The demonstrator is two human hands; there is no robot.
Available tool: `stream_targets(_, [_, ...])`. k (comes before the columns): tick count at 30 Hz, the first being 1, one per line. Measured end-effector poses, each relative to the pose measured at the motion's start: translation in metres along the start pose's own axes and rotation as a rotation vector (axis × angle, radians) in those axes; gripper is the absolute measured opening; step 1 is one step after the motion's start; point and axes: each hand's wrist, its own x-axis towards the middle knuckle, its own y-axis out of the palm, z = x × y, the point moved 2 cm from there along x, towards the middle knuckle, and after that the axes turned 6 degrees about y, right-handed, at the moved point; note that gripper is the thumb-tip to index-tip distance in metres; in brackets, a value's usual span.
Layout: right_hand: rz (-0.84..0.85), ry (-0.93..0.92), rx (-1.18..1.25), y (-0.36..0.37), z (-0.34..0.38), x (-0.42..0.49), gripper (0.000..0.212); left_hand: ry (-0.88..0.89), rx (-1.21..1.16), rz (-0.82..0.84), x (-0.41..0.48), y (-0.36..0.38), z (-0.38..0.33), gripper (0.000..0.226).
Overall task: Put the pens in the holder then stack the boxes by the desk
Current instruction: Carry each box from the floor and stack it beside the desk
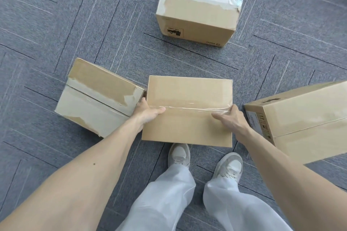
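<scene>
A taped brown cardboard box is in the middle of the view, above my feet. My left hand grips its left side, thumb lying on the top along the tape seam. My right hand grips its right side, thumb on top as well. Whether the box rests on the floor or is lifted, I cannot tell. Three other cardboard boxes stand on the carpet: a worn one touching close at the left, a large one at the right, and one further ahead. No pens or holder are in view.
Grey carpet tiles cover the floor all round. My two feet in pale shoes stand just behind the held box. No desk shows in the frame.
</scene>
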Motion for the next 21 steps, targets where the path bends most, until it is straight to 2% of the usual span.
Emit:
stream_targets(4, [-0.069,-0.012,-0.001,-0.018,0.007,-0.011,0.088,0.035,0.003,-0.058,-0.013,-0.007,-0.022,0.094])
stream_targets(8, [-0.105,-0.024,0.104,-0.051,0.023,-0.049,0.095,0.084,0.039,-0.097,-0.044,-0.031,-0.059,0.093])
stream_targets(11, [-0.142,-0.029,0.179,-0.087,0.041,-0.086,0.106,0.114,0.019,-0.099,-0.081,-0.059,-0.097,0.100])
stream_targets(15, [-0.214,-0.062,0.279,-0.144,0.069,-0.156,0.099,0.175,-0.090,-0.115,-0.142,-0.106,-0.147,0.112])
stream_targets(21, [-0.290,-0.114,0.414,-0.237,0.102,-0.283,0.101,0.325,-0.157,-0.126,-0.264,-0.173,-0.235,0.081])
